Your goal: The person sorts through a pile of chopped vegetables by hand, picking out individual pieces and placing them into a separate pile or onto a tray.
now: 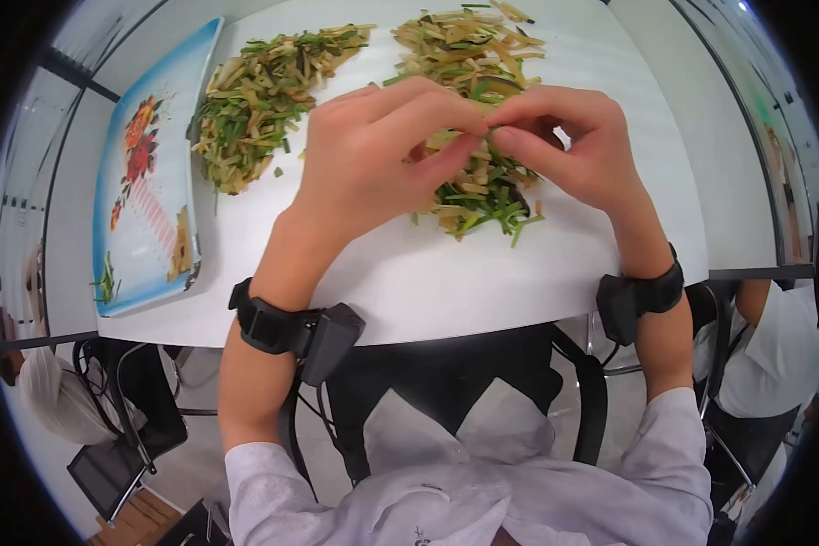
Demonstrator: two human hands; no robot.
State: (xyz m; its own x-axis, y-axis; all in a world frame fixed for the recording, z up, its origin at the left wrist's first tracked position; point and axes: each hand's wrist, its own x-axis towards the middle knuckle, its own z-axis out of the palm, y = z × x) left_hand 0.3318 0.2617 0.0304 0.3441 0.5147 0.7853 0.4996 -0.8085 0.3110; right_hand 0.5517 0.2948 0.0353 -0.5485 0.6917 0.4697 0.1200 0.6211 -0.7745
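Above the right-hand pile of cut vegetable strips [469,41], my left hand [387,150] and my right hand [578,141] meet fingertip to fingertip. Both are closed in a pinch. Whatever lies between the fingertips is too small to make out against the green and yellow pieces behind. My hands hide part of this pile, which mixes green, pale yellow and a few dark strips. A second pile of mixed strips [259,100] lies to the left of my left hand.
A blue-rimmed tray with a floral print [141,91] stands at the table's left, holding a few yellow strips [182,246] and green strips [106,280]. The white table [482,282] has a curved front edge. Other people sit at the left and right edges of the view.
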